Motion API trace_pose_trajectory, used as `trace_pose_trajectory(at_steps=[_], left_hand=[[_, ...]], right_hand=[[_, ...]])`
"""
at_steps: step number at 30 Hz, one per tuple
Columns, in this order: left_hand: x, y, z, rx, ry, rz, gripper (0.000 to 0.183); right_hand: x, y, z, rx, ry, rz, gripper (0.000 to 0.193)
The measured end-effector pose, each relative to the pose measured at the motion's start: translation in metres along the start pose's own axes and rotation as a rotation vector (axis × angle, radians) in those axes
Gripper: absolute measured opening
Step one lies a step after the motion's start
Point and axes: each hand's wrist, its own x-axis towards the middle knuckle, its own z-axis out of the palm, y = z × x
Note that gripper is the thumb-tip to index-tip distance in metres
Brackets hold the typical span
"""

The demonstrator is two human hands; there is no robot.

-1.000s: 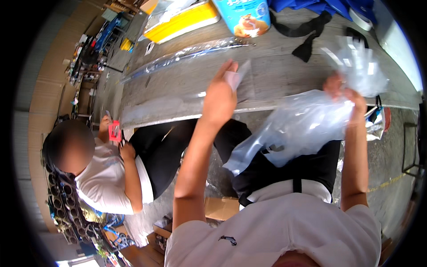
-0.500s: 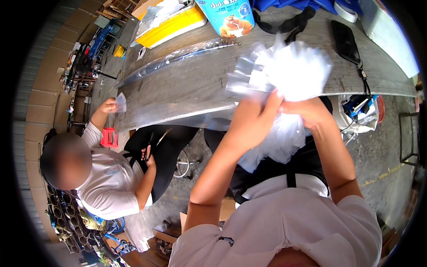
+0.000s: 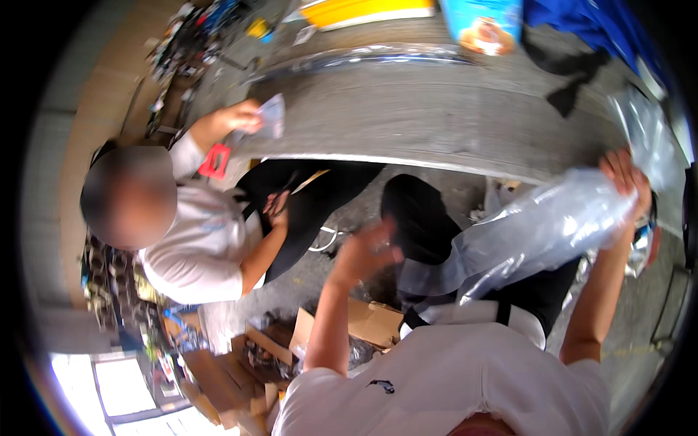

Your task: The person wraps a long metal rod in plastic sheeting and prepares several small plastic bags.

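Observation:
My right hand (image 3: 627,183) is closed round a long bundle of clear plastic bags (image 3: 542,221) at the table's front right edge. One end of the bundle fans out above my fist, over the tabletop. Its longer part slopes down to the left, across my lap. My left hand (image 3: 367,251) is in the air left of the bundle's lower end, touching nothing. Its fingers are spread, somewhat smeared by motion.
At left a co-worker holds a small clear plastic piece (image 3: 272,116) and dark scissors (image 3: 292,182). On the grey table (image 3: 436,109) are a yellow box (image 3: 363,13), a blue packet (image 3: 481,25), a black strap (image 3: 571,91) and a plastic-wrapped rod (image 3: 349,58). Open cartons (image 3: 374,320) stand on the floor.
My hands, together on the bundle before, are now apart. The left let go and moved left; the right carried the bundle right. The view turned left, and the phone is no longer seen.

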Motion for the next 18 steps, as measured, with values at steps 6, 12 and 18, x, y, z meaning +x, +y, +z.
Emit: trace_pose_trajectory(at_steps=[6, 12, 18], left_hand=[[0.044, 0.045, -0.142, 0.763, 1.419, 0.369, 0.089], [0.11, 0.05, -0.201, 0.985, 1.167, 0.642, 0.018], [0.132, 0.092, -0.131, 0.818, 0.957, 0.726, 0.012]], right_hand=[[0.0, 0.009, -0.008, -0.127, -0.044, 0.033, 0.025], [-0.002, 0.006, -0.014, -0.196, -0.056, 0.061, 0.027], [0.0, 0.007, -0.002, -0.251, 0.032, 0.085, 0.028]])
